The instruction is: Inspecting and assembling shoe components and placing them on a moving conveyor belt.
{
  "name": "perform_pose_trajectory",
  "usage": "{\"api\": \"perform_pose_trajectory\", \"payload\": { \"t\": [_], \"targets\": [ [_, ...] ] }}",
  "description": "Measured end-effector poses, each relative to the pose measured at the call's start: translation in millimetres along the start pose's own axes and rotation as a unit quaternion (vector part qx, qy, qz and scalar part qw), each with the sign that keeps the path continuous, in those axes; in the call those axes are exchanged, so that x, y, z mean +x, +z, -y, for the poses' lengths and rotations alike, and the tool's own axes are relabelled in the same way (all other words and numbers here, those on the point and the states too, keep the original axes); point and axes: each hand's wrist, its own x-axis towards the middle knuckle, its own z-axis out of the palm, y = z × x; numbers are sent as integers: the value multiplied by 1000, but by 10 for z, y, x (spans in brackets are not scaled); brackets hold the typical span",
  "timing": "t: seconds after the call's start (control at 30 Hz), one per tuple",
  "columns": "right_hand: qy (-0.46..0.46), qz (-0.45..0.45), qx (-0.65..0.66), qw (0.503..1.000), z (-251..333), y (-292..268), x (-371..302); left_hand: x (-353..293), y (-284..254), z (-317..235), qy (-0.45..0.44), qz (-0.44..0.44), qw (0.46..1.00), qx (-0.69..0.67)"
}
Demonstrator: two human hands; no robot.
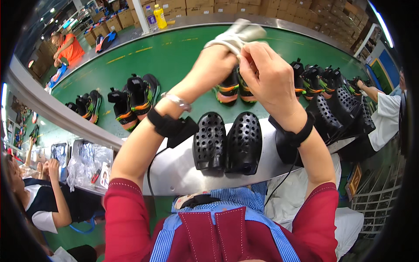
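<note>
A white fabric glove (240,36) covers the fingers of my left hand (217,59), which is raised over the green belt and slightly blurred. Its finger positions are hidden in the cloth. My right hand (269,72) is closed, thumb and fingertips pinching the glove's edge near the left wrist. Below my hands, two black perforated shoe-shaped forms, a left one (209,142) and a right one (244,142), stand side by side on a metal ledge (170,174). Just beyond them, partly behind my right hand, is a black sneaker (228,89) with orange and green trim.
More sneakers (131,102) line the green belt (174,56) on both sides. Further black perforated forms (345,105) cluster at the right. Co-workers sit at left and right, one in orange (72,50) far left. Bottles (159,17) and stacked cartons (279,11) stand at the back.
</note>
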Motion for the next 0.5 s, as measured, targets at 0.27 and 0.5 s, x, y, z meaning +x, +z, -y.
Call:
{"api": "perform_pose_trajectory", "payload": {
  "t": [0.27,0.5],
  "targets": [
    [39,9,-43,998,-177,-1,-169,-105,383,-100,-160,-45,884,-436],
    [-61,-15,-30,998,-47,122,-222,30,337,288,-34,-86,992,-88]
  ]
}}
